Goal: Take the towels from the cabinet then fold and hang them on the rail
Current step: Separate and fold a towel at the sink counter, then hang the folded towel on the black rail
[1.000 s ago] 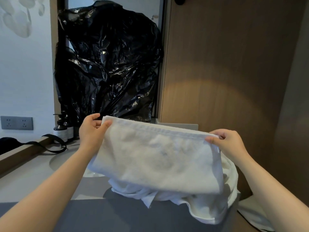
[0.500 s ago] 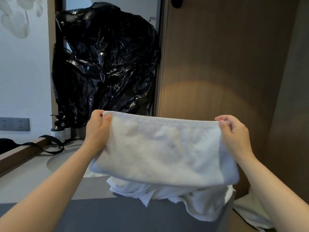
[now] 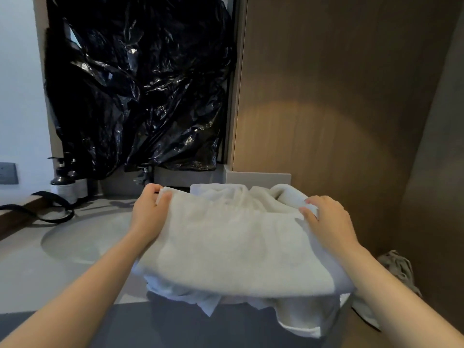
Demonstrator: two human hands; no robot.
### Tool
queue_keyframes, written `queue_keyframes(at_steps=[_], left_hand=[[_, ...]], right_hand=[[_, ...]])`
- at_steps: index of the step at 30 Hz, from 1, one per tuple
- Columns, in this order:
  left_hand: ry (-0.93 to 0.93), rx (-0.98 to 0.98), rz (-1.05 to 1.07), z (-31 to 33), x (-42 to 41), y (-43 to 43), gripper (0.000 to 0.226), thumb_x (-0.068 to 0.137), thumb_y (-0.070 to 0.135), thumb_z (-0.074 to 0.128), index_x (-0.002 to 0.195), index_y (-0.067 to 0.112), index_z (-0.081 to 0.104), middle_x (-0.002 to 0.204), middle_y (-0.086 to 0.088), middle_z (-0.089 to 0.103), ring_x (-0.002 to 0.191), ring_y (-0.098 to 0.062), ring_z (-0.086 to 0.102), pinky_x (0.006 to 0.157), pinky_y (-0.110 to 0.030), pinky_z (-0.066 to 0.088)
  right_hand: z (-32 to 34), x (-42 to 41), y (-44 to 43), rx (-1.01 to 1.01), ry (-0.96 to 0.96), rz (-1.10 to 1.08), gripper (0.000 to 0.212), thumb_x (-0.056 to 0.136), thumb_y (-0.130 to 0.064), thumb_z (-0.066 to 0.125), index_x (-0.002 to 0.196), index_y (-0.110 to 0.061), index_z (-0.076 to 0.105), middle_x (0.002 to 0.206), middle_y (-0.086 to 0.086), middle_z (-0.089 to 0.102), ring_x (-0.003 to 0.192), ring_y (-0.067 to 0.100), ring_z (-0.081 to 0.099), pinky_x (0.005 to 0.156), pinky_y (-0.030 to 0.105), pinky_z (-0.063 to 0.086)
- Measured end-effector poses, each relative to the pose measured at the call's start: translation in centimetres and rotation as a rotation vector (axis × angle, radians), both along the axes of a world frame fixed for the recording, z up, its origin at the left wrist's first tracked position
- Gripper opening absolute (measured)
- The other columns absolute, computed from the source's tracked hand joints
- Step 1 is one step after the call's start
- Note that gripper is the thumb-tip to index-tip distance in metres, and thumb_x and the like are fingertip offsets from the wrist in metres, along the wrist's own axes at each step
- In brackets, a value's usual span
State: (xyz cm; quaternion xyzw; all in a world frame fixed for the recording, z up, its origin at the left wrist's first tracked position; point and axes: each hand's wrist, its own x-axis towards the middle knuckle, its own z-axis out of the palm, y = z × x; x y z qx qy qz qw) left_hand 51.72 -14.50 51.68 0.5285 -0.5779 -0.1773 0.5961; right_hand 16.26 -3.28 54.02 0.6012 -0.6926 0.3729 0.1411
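Observation:
A folded white towel point(image 3: 238, 247) lies spread across a heap of other white towels point(image 3: 296, 315) on the counter's right end. My left hand point(image 3: 148, 212) pinches its far left corner. My right hand point(image 3: 326, 219) grips its far right corner, where the cloth bunches up. The towel slopes toward me, and its near edge hangs over the crumpled pile. No rail or cabinet interior is in view.
A grey counter point(image 3: 30, 277) with a round sink point(image 3: 82, 237) sits at left. Dark pump bottles point(image 3: 62, 182) and a black strap point(image 3: 50, 209) stand behind it. Black plastic sheeting point(image 3: 140, 84) covers the mirror. A wooden panel point(image 3: 339, 96) rises at right, more white cloth point(image 3: 399, 272) below it.
The towel was held up taut in the air; both hands have lowered it forward onto the pile, and its far edge has bunched.

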Motion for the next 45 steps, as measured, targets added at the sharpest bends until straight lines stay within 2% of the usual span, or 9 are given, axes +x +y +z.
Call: queue_keyframes(at_steps=[4,10,13,16,22,26,31,35,45], left_hand=[[-0.017,-0.074,-0.02,0.2,0.3,0.2,0.007,0.092,0.037,0.053,0.085,0.036,0.052,0.079,0.008,0.062,0.074,0.001,0.055,0.059,-0.023,0.035],[-0.062,-0.276,-0.119,2.8,0.2,3.0,0.007,0.094,0.033,0.057,0.09,0.037,0.053,0.077,0.01,0.064,0.064,-0.002,0.055,0.058,-0.021,0.04],[-0.059,-0.327,-0.208,5.0,0.1,4.7,0.006,0.093,0.034,0.06,0.093,0.038,0.056,0.075,0.006,0.065,0.059,-0.002,0.053,0.056,-0.014,0.042],[-0.05,-0.331,-0.275,6.5,0.1,6.1,0.009,0.092,0.033,0.063,0.093,0.039,0.057,0.076,0.007,0.067,0.063,-0.002,0.057,0.059,-0.019,0.044],[0.045,-0.067,-0.426,6.4,1.6,8.2,0.043,0.071,0.054,0.076,0.105,0.033,0.062,0.086,0.005,0.075,0.082,-0.014,0.072,0.076,-0.036,0.054],[0.013,0.091,-0.564,4.5,2.9,9.2,0.051,0.056,0.059,0.078,0.088,0.02,0.073,0.086,-0.005,0.075,0.078,-0.021,0.071,0.074,-0.036,0.054],[0.293,0.068,-0.675,6.6,1.3,7.7,0.033,0.065,0.032,0.084,0.086,0.008,0.075,0.088,-0.012,0.073,0.075,-0.019,0.067,0.067,-0.027,0.057],[0.393,0.023,-0.804,9.9,-2.6,6.4,0.044,0.07,0.036,0.075,0.102,0.006,0.073,0.102,-0.011,0.074,0.091,-0.023,0.072,0.075,-0.027,0.059],[0.362,-0.09,-0.756,21.9,-13.3,0.8,0.023,0.09,0.028,0.064,0.1,0.009,0.072,0.099,-0.007,0.076,0.097,-0.032,0.07,0.088,-0.044,0.057]], right_hand=[[2.0,4.5,-0.7,0.11,-0.006,0.342,0.031,0.097,-0.039,0.057,0.122,-0.023,0.064,0.126,-0.008,0.062,0.11,0.013,0.058,0.079,0.013,0.04],[4.2,12.8,-4.4,0.267,-0.034,0.643,0.049,0.095,-0.049,0.054,0.138,-0.024,0.055,0.14,-0.011,0.055,0.13,0.006,0.047,0.105,0.022,0.035],[5.7,14.8,-5.3,0.305,-0.245,0.789,0.039,0.096,-0.04,0.059,0.128,-0.019,0.062,0.122,-0.002,0.068,0.114,0.01,0.061,0.1,0.03,0.047],[7.0,15.4,-5.1,0.22,-0.324,0.883,0.018,0.094,-0.035,0.064,0.096,-0.02,0.073,0.084,-0.004,0.071,0.076,0.004,0.062,0.07,0.021,0.048],[8.0,15.4,-4.1,-0.002,-0.249,0.794,0.019,0.094,-0.027,0.064,0.077,-0.018,0.063,0.064,-0.014,0.051,0.056,-0.003,0.043,0.055,0.012,0.033],[9.1,14.1,-2.9,-0.142,-0.177,0.695,0.021,0.097,-0.028,0.059,0.077,-0.021,0.06,0.067,-0.015,0.053,0.062,-0.006,0.048,0.058,0.011,0.035],[11.1,11.4,-2.3,-0.324,-0.145,0.629,0.031,0.1,-0.037,0.053,0.08,-0.014,0.058,0.072,-0.006,0.055,0.064,0.004,0.048,0.058,0.018,0.036],[13.7,8.2,-3.2,-0.482,-0.222,0.525,0.029,0.1,-0.036,0.053,0.082,-0.014,0.058,0.074,0.003,0.058,0.069,0.018,0.053,0.059,0.027,0.042],[22.8,-0.6,-6.3,-0.626,-0.31,0.372,0.026,0.1,-0.035,0.051,0.082,-0.018,0.057,0.075,-0.005,0.058,0.072,0.008,0.055,0.058,0.007,0.042]])
